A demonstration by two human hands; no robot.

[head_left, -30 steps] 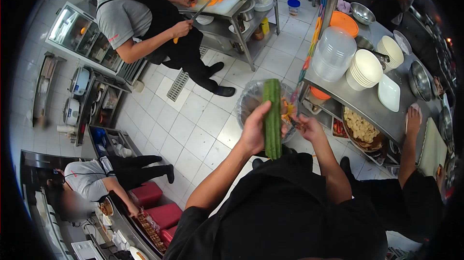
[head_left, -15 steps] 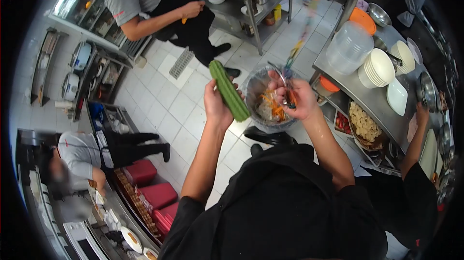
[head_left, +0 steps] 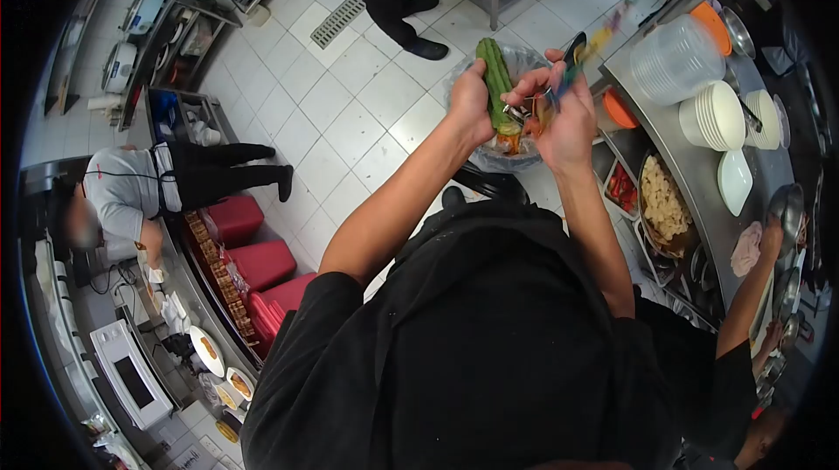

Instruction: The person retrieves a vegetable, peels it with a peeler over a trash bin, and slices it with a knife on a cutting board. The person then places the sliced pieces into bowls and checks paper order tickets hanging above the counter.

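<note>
My left hand (head_left: pixel 473 105) is wrapped round a long green ridged vegetable (head_left: pixel 496 77), tilted over a bin lined with clear plastic (head_left: pixel 507 162). The fingers of my right hand (head_left: pixel 564 112) are closed round a small metal peeler (head_left: pixel 517 108), which touches or nearly touches the vegetable's side. A multicoloured cord (head_left: pixel 607 29) runs from the peeler up to the right. Orange scraps show in the bin just under the vegetable's lower end.
On the right a steel counter (head_left: pixel 699 151) holds stacked white bowls (head_left: pixel 714 116) and clear tubs (head_left: pixel 671 64). Below it is a pan of pale food (head_left: pixel 666 199). One person stands ahead, another at the left counter, and a co-worker's arm (head_left: pixel 752 295) reaches in at right.
The vegetable and my left hand have moved up and right over the bin. My right hand has brought the peeler to the vegetable. The view has shifted, and the person ahead is partly out of frame.
</note>
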